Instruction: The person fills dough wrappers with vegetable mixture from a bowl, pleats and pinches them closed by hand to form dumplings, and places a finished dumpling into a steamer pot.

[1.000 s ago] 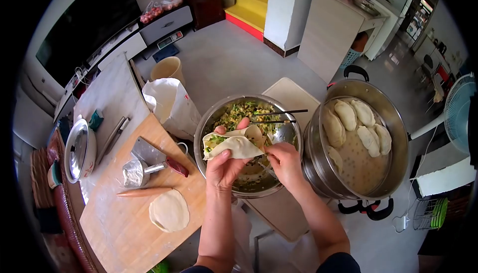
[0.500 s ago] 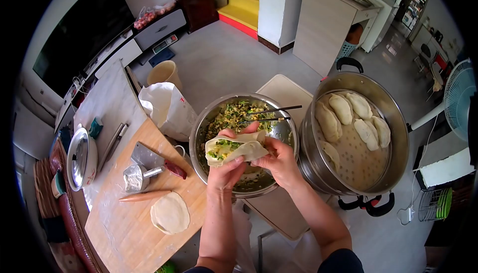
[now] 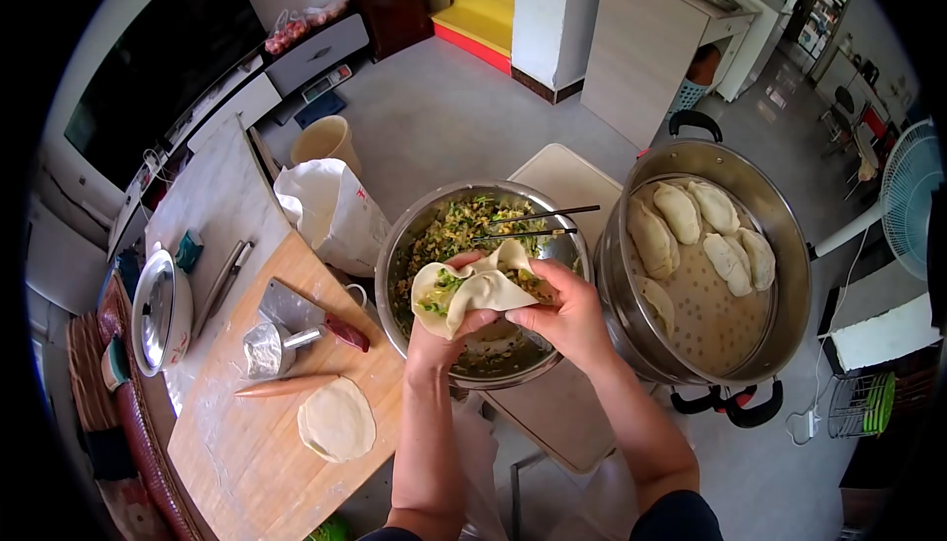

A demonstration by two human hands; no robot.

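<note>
Between my hands, above the metal bowl (image 3: 390,316), is a partly folded dumpling (image 3: 485,290). Its edges meet in the middle, and green and yellow filling shows at both open ends. My left hand (image 3: 440,342) cups it from below on the left, fingers mostly hidden under the dough. My right hand (image 3: 564,312) grips the right edge between thumb and fingers. Chopped filling (image 3: 464,225) lies in the bowl, with a pair of dark chopsticks (image 3: 543,216) resting across its right side.
A steamer pot (image 3: 795,245) holding several dumplings (image 3: 678,213) stands to the right. At left, a wooden board (image 3: 237,452) bears a round wrapper (image 3: 336,420), a rolling pin (image 3: 286,387), a cleaver (image 3: 288,306) and a metal flour scoop (image 3: 266,352). A white bag (image 3: 335,216) stands behind.
The dumpling's two edges have been brought together at the middle, where before it lay folded over with one long opening. Both hands stay above the bowl.
</note>
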